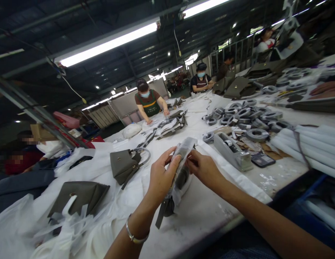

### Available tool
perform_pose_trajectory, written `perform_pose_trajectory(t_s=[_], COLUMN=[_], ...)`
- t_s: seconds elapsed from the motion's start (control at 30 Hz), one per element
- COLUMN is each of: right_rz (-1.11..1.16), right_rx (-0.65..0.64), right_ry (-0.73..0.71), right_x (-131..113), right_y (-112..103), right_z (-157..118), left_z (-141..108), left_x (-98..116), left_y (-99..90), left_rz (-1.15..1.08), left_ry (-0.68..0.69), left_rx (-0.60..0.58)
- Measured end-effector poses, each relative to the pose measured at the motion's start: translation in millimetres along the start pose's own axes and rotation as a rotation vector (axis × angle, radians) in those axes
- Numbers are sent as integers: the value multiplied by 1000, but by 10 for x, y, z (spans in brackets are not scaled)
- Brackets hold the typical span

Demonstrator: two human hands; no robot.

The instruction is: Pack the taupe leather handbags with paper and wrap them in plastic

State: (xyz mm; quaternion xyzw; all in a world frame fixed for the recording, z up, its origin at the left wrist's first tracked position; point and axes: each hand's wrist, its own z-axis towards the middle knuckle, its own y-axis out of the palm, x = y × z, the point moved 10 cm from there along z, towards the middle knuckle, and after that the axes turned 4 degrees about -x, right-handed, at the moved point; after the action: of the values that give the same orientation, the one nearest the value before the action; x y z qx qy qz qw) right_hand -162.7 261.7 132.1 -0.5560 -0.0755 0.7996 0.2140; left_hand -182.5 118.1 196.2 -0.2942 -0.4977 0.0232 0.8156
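Note:
Above the near part of the table, my left hand [163,172] grips a dark grey-green strap wrapped in clear plastic [181,169], thumb on top and fingers behind. My right hand [203,167] pinches the wrapping at its right side. A loose strap end [162,213] hangs below, beside a rounded dark part that I cannot make out. To the left stands a grey-green handbag [121,166] with a curved handle. Nearer on the left, a second handbag [78,196] lies among white wrapping sheets. A tape dispenser [232,151] sits right of my right hand.
Coiled grey straps [244,115] are heaped at the right, with a dark phone [262,159] in front. White foam rolls [313,147] lie at the right edge. Across the white table [200,219], a masked co-worker [148,100] handles bag pieces [170,126]; another sits farther back.

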Motion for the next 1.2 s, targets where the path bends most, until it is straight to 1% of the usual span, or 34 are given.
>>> perform_pose_trajectory(t_s=[0.1,0.13,0.2,0.27,0.4,0.5,0.6,0.73,0.8,0.87,0.97,1.07,1.13,1.2], right_rz=[421,529,646,646,511,485,562,786,823,770,696,712,716,704], right_rx=[-115,-139,-154,-142,-137,-161,-218,-362,-379,-339,-232,-179,-163,-148], right_ry=[106,140,198,217,123,90,102,181,205,212,212,196,187,188], right_x=[20,31,67,92,13,-44,-99,-201,-242,-245,-209,-191,-182,-165], right_y=[141,184,234,235,187,181,203,294,306,296,284,305,303,282], right_z=[-9,-12,-13,1,67,86,52,-55,-81,-76,-51,-52,-63,-76], left_z=[24,35,56,68,71,71,64,19,-6,-23,-35,-40,-41,-38], left_x=[2,-5,-19,-24,22,68,67,96,123,162,233,249,195,52], left_y=[12,6,-4,-4,-4,5,-23,-105,-126,-127,-110,-106,-101,-93], left_rz=[10,16,32,48,45,25,31,112,162,218,295,277,193,35], left_ry=[18,21,27,36,80,113,107,133,147,168,223,263,242,129], left_rx=[0,2,-1,-13,-23,-45,-47,-9,5,15,38,69,67,50])
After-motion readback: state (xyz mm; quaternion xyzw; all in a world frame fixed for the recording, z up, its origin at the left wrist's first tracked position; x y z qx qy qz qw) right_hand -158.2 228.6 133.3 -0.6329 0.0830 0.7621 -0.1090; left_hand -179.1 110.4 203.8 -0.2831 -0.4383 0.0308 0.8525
